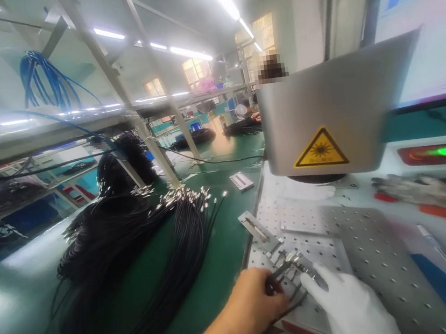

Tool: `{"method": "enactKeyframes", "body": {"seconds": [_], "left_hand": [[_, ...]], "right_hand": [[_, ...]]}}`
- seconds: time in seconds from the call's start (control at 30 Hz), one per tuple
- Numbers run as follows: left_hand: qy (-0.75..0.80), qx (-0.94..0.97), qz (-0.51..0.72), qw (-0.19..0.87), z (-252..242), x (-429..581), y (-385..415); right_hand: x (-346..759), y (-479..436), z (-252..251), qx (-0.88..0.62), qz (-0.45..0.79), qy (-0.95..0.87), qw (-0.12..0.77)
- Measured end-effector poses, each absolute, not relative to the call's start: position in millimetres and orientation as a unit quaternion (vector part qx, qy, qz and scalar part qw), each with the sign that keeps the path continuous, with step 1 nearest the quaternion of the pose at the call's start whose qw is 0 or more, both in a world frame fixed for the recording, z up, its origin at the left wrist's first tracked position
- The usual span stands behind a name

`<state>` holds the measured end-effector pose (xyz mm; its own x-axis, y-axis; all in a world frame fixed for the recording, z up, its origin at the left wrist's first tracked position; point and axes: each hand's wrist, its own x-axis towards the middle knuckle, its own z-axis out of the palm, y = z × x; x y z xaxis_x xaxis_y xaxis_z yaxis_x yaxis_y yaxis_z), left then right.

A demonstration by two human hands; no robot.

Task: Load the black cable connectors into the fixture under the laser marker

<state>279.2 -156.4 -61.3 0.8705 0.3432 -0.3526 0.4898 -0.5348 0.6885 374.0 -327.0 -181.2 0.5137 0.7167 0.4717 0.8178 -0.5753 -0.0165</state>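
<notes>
Below laser head (338, 115): left hand (250, 307) fingers pinching black cable ends (279, 279) at metal fixture (296, 269) on perforated plate (381, 261); gloved right hand (348, 309), fingers apparently extended, steadying fixture. Best seated squarely, held still.

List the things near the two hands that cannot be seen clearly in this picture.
- Head view: the cable ends in the left hand are partly hidden by its fingers.
- The right hand, in a white glove, is cut off by the bottom edge.
- The metal fixture is blurred, so its details are unclear.
- The warning label text is too small to read.
</notes>
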Motion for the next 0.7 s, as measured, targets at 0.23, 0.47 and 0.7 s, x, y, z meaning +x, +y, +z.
{"method": "enactKeyframes", "body": {"seconds": [0.23, 0.47, 0.7], "left_hand": [[0.242, 0.879, -0.108, 0.396, -70, 302, -157], [0.254, 0.901, -0.118, 0.331, -78, 319, -156], [0.242, 0.880, -0.128, 0.388, -77, 309, -143]], "right_hand": [[363, -327, -150, -0.853, -0.245, -0.461, -0.015], [375, -329, -175, -0.842, -0.249, -0.476, 0.034], [384, -323, -191, -0.852, -0.220, -0.473, 0.051]]}}
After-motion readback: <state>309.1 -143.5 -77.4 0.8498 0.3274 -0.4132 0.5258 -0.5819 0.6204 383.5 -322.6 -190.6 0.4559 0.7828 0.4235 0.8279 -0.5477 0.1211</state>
